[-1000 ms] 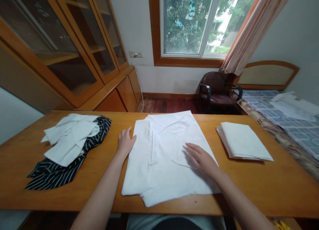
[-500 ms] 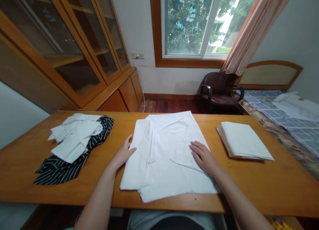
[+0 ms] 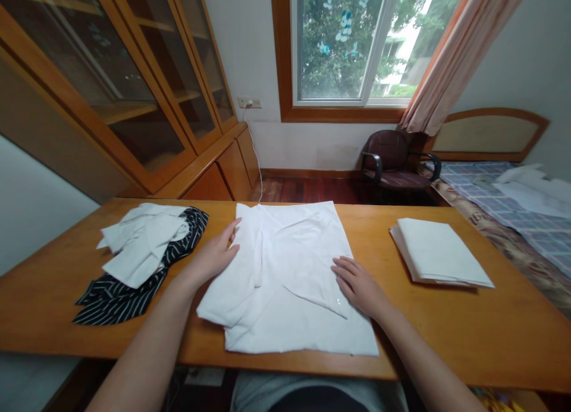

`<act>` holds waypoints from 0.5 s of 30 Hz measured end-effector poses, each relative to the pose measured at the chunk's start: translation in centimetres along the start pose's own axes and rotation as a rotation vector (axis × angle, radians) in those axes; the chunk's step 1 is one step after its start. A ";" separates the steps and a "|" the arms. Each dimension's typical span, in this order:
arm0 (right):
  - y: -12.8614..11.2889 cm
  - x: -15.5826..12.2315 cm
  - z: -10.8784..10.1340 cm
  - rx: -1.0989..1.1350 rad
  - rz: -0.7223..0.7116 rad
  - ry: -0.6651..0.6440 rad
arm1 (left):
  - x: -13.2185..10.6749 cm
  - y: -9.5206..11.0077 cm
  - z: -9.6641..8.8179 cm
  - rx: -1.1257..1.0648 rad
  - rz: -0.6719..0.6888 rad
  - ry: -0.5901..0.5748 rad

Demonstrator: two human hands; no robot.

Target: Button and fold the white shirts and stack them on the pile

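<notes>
A white garment (image 3: 294,263) lies folded and lightly creased in front of me on the wooden table (image 3: 428,335); its exact kind is not clear. At its left edge is my left hand (image 3: 217,252), thumb and fingers apart, with the fingertips touching the cloth. My right hand (image 3: 359,286) rests flat on the garment's right side, fingers stretched out. The garment's lower left part bulges outward in a loose fold.
On the left, white cloth pieces (image 3: 147,239) lie over a black-and-white striped cloth (image 3: 118,302). A folded white stack (image 3: 441,251) sits to the right. Beyond the table are a glass-door cabinet (image 3: 200,144), an armchair (image 3: 388,159) and a bed (image 3: 504,192).
The garment has shifted left and turned slightly, its lower left part now bulging out. My left hand has moved up along its edge; my right hand has slid slightly left.
</notes>
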State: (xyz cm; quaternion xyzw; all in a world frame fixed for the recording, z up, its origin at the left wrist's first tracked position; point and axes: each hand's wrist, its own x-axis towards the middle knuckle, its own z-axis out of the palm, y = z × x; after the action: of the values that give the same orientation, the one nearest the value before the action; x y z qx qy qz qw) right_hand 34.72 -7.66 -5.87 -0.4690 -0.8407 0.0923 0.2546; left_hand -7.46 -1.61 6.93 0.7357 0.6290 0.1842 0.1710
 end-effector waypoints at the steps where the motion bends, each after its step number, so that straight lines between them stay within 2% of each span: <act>1: -0.1 0.0 0.0 -0.003 0.002 0.003 | 0.3 0.9 0.1 0.013 0.028 -0.016; 4: -0.1 0.0 0.0 -0.006 0.008 0.003 | 1.1 3.7 1.1 0.025 0.098 -0.039; 8: -0.1 0.0 0.0 -0.001 0.012 -0.010 | 1.7 7.8 3.9 -0.014 0.158 -0.077; 12: 0.0 0.0 0.0 0.001 0.015 -0.015 | 0.3 11.5 6.7 -0.159 0.255 -0.185; 15: 0.0 0.1 -0.1 0.009 0.017 -0.014 | -1.4 12.4 8.0 -0.243 0.335 -0.276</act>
State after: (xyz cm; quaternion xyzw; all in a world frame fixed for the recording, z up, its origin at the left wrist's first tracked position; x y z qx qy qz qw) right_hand 34.72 -7.62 -5.71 -0.4743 -0.8379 0.1015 0.2502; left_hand 6.92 -4.99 5.83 0.8219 0.4422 0.1821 0.3095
